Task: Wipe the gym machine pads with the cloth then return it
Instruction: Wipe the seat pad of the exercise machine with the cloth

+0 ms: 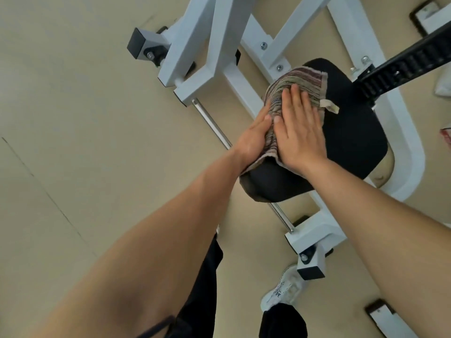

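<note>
A black seat pad (pixel 353 140) of a white gym machine fills the middle right of the head view. A striped brown and beige cloth (pixel 305 80) lies over the pad's left side and drapes down its edge. My right hand (pixel 300 132) presses flat on the cloth with straight fingers. My left hand (pixel 253 140) touches the cloth's hanging part at the pad's left side, fingers straight. A loose corner of the cloth sticks out to the right of my right hand.
The white steel frame (pixel 210 57) runs behind and under the pad, with a chrome rod (pixel 212 123) to the left. A black toothed adjuster bar (pixel 410 62) reaches in from the upper right. My white shoe (pixel 283 291) stands on the beige floor (pixel 73 118).
</note>
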